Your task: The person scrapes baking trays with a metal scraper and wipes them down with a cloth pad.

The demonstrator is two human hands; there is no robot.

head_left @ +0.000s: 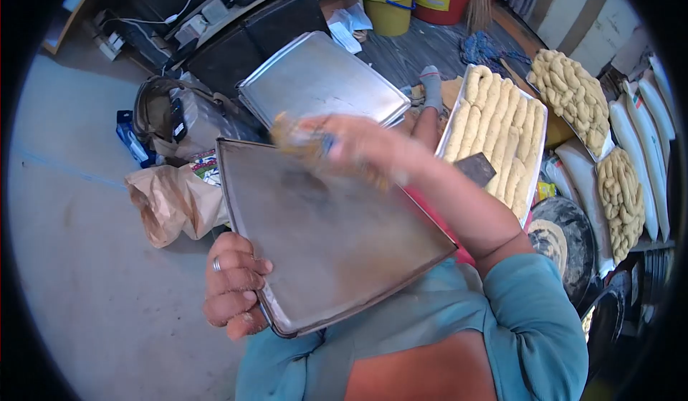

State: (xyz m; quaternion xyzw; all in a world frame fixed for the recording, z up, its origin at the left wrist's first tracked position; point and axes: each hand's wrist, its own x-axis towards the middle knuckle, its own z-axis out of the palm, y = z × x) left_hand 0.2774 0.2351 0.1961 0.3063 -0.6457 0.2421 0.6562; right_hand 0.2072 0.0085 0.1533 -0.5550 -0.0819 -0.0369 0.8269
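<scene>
A dark metal baking tray [330, 250] lies tilted across my lap. My left hand [233, 284] grips its lower left edge, with the fingers wrapped over the rim. Over the tray's upper part, my right hand [358, 143] is blurred by motion and holds a brownish-yellow cloth or sponge [304, 143], too smeared to tell which. Behind it sit stacked silver trays [326, 78]. To the right, a tray of long dough strips [494, 132] has a dark flat piece [475, 169] at its near edge.
Braided dough [573, 96] and another dough pile [620, 200] stand at the right beside white sacks [634, 139]. A dark basin [566, 243] is near my right elbow. At left are a paper bag [172, 204] and a handbag [161, 114]. Buckets [388, 7] stand at the back.
</scene>
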